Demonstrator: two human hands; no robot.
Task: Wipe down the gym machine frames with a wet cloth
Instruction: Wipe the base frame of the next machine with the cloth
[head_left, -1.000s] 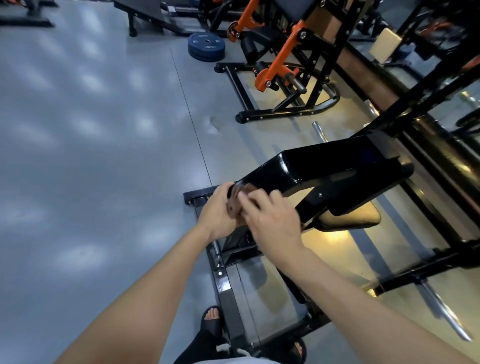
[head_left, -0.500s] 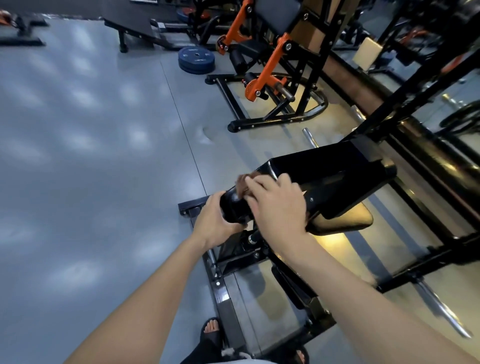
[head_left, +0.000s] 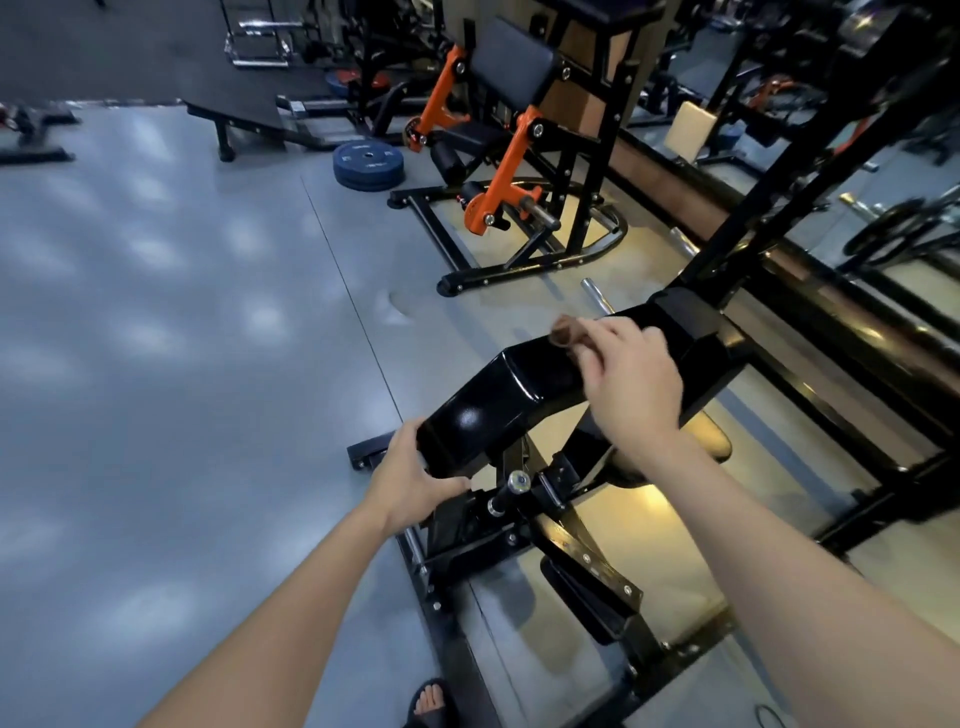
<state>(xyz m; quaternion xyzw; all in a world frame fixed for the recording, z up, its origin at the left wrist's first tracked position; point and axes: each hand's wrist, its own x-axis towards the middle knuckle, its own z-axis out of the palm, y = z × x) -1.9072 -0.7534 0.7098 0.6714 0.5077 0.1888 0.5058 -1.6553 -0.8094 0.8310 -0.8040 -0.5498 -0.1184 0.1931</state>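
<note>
1. Cloth: a small brown wad, pinched in the fingers of the right hand, lying on the top face of the black frame arm, about halfway along it.
2. Right hand: fingers curled round the cloth, palm turned down over the arm's upper edge.
3. Left hand: it grips the near, lower end of the same arm, thumb underneath and fingers wrapped over the far corner.
4. Frame arm: glossy black, sloping up and away toward an upright post on the right.
5. Floor: grey, with a stack of blue weight plates beside an orange-and-black machine farther back.
6. Sandalled foot shows at the bottom edge.
</note>
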